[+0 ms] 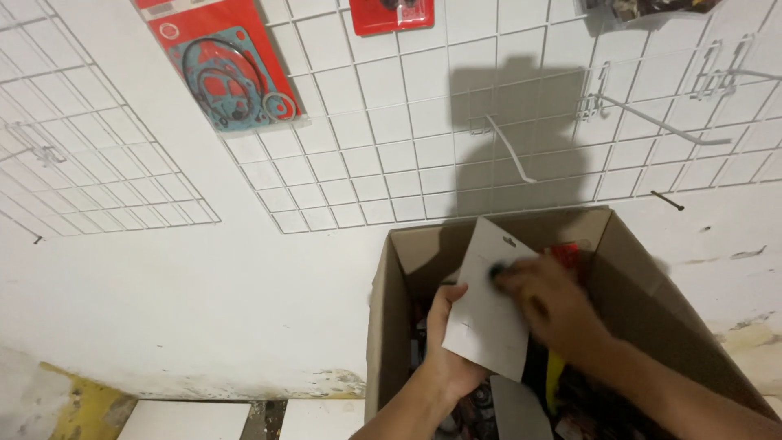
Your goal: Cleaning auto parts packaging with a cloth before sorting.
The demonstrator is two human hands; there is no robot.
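An open brown cardboard box [391,301] stands against a white wall, full of packaged parts. My left hand [444,342] grips the lower left edge of a white card package [485,314], held with its blank back toward me above the box. My right hand [554,305] rests on the card's right side, fingers curled over a dark spot near its top. The right hand is motion-blurred.
White wire grid panels [391,147] hang on the wall with bare metal hooks [509,151] at centre and right. A red carded gasket set [232,69] hangs at upper left, another red package [391,15] at top. Pale floor tiles [183,420] show at the bottom left.
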